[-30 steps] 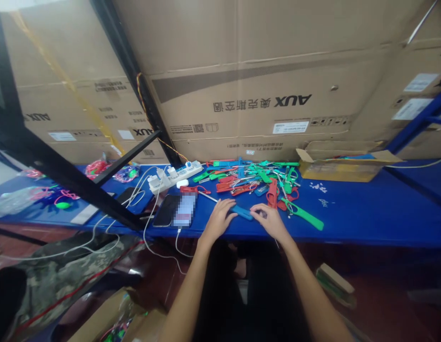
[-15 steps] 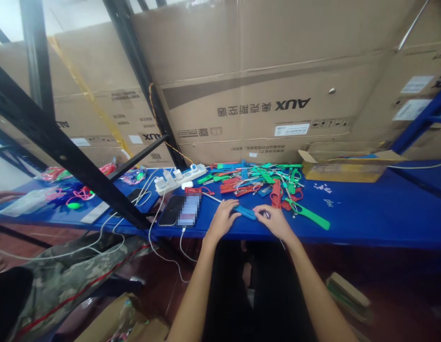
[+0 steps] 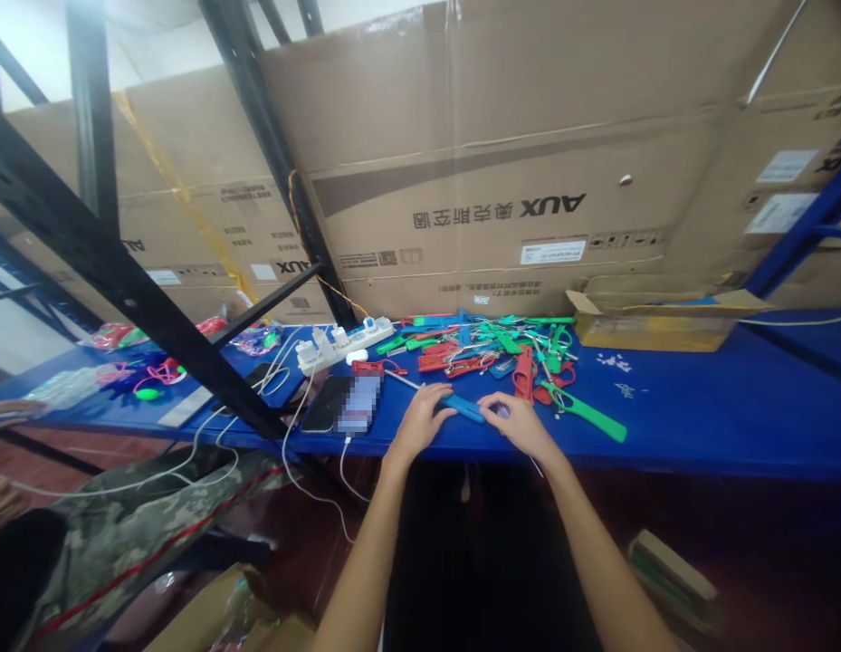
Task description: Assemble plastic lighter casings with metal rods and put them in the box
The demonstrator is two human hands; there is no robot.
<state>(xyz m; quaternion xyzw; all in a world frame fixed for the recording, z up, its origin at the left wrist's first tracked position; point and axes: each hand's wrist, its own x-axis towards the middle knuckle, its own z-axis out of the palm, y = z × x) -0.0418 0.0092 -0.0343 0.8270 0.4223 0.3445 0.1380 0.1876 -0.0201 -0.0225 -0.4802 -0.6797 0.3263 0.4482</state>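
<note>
A blue long-nosed lighter (image 3: 463, 407) lies between my hands over the front of the blue table, its thin metal tube pointing left. My left hand (image 3: 422, 418) is closed around the tube end of it. The fingertips of my right hand (image 3: 519, 424) pinch at its right end. Within the right hand sits a small purplish piece (image 3: 503, 411), and a thin metal shaft (image 3: 537, 466) sticks out below the palm; it may be a screwdriver, mostly hidden. Just beyond my hands spreads a pile of red, green and blue lighters (image 3: 508, 340). One green lighter (image 3: 589, 415) lies to the right.
Left of my hands are a phone (image 3: 358, 405) on a cable and a white power strip (image 3: 345, 344). An open carton (image 3: 654, 326) stands at the back right, near small white bits (image 3: 614, 362). A black shelf post (image 3: 135, 299) crosses the left side. Another person's hand (image 3: 3, 498) shows far left.
My hands and the blue lighter stay nearly in place, with only slight finger movement. The view has shifted a little.
</note>
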